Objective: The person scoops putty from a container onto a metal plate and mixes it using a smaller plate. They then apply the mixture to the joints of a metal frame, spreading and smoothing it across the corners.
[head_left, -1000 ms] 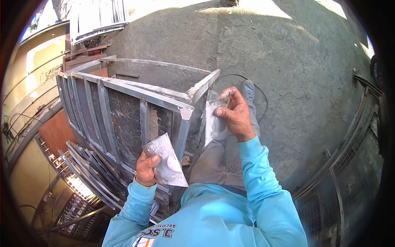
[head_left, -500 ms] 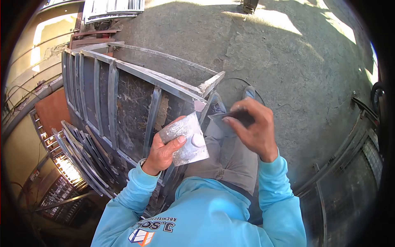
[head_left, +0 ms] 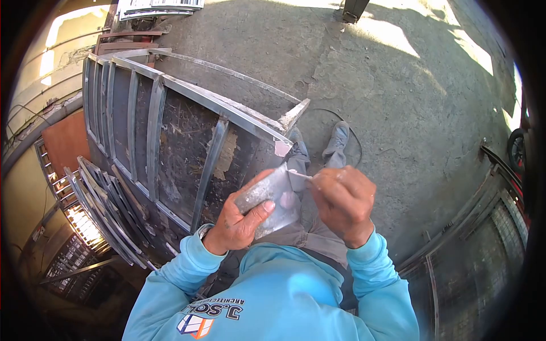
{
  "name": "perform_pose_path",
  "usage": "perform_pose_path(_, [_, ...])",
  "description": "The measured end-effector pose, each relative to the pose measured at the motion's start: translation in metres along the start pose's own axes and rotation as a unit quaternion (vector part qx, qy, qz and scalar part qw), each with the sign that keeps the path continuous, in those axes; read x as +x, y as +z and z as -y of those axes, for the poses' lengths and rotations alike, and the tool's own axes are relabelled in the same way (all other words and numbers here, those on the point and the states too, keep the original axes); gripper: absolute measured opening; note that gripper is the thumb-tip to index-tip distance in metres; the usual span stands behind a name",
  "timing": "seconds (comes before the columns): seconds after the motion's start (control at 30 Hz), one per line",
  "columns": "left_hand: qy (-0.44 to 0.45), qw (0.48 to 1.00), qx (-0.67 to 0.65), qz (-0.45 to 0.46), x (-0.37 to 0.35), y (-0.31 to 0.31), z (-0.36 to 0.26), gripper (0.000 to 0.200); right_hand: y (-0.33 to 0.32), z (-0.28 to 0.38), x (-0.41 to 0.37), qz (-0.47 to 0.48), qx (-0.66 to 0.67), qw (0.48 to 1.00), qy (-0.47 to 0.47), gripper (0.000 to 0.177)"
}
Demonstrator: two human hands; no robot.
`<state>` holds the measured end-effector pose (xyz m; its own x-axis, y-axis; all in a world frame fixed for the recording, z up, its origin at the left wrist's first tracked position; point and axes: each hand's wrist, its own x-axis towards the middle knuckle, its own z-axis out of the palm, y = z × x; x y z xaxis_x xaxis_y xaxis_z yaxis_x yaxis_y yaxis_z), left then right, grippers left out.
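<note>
My left hand (head_left: 242, 221) grips a flat metal plate (head_left: 263, 192), thumb on top and fingers beneath. A pale pink dab of putty (head_left: 288, 199) lies on the plate's right half. Closed around a thin putty knife (head_left: 300, 175), my right hand (head_left: 344, 202) is just right of the plate. The knife shows nearly edge-on, with pale paste at its tip by the plate's upper corner. Beyond both hands stands a metal frame (head_left: 222, 120), with a pink putty patch (head_left: 282, 149) at its near corner.
Curved metal strips (head_left: 108, 210) lean in a stack at left, near a reddish-brown panel (head_left: 65, 145). A thin cable (head_left: 357, 139) curves over the concrete floor (head_left: 398, 113) beside my shoes (head_left: 339, 136). Mesh panels (head_left: 483, 250) stand along the right side.
My right hand has come down and turned over, bringing the putty knife to the plate's upper corner. The plate has shifted slightly right and tilted. The camera view has moved a little.
</note>
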<state>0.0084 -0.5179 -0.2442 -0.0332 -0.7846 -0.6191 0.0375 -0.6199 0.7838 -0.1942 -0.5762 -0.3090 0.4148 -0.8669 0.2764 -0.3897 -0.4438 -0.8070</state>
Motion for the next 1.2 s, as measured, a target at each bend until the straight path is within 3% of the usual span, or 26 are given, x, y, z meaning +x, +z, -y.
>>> perform_pose_path(0.07, [-0.04,0.991,0.067,0.107,-0.006,-0.003,-0.003,0.047,0.007,-0.016,0.0,-0.07,0.129,0.974,0.171,0.019])
perform_pose_path(0.1, [-0.086,0.991,0.009,0.106,-0.011,-0.003,-0.001,0.047,0.008,-0.024,-0.001,-0.038,0.237,0.909,0.34,0.022])
perform_pose_path(0.13, [-0.089,0.99,0.007,0.106,-0.015,-0.005,0.002,0.047,0.01,-0.037,-0.001,-0.036,0.236,0.909,0.343,0.022])
perform_pose_path(0.17, [-0.097,0.991,-0.008,0.091,-0.017,-0.01,0.006,0.047,0.013,-0.053,0.002,0.028,0.395,0.806,0.441,0.023])
perform_pose_path(0.2, [-0.104,0.991,-0.022,0.076,-0.018,-0.015,0.009,0.048,0.018,-0.069,0.004,0.09,0.533,0.664,0.516,0.024])
perform_pose_path(0.23, [-0.125,0.991,-0.024,0.05,-0.02,-0.02,0.01,0.048,0.025,-0.08,0.005,0.139,0.563,0.629,0.518,0.024])
perform_pose_path(0.4, [-0.124,0.992,-0.03,0.013,-0.026,-0.033,0.015,0.048,0.04,-0.096,0.021,0.196,0.569,0.604,0.523,0.022])
perform_pose_path(0.57, [-0.127,0.991,-0.031,0.003,-0.024,-0.033,0.015,0.05,0.045,-0.097,0.034,0.286,0.51,0.63,0.511,0.02])
perform_pose_path(0.7, [-0.13,0.991,-0.04,-0.007,-0.02,-0.032,0.013,0.05,0.044,-0.104,0.035,0.278,0.459,0.639,0.551,0.021])
perform_pose_path(0.8, [-0.127,0.991,-0.039,-0.005,-0.019,-0.034,0.014,0.051,0.04,-0.102,0.032,0.252,0.534,0.611,0.527,0.022])
perform_pose_path(0.9, [-0.134,0.99,-0.047,-0.014,-0.016,-0.032,0.012,0.051,0.037,-0.093,0.041,0.306,0.483,0.665,0.48,0.024])
perform_pose_path(1.0, [-0.132,0.99,-0.034,-0.018,-0.015,-0.031,0.009,0.051,0.043,-0.096,0.044,0.319,0.451,0.679,0.483,0.024])
perform_pose_path(1.13, [-0.135,0.99,-0.036,-0.013,-0.014,-0.032,0.009,0.052,0.044,-0.109,0.033,0.318,0.395,0.705,0.496,0.024])
perform_pose_path(1.2, [-0.136,0.99,-0.036,-0.012,-0.015,-0.033,0.011,0.052,0.047,-0.107,0.013,0.19,0.494,0.67,0.521,0.022])
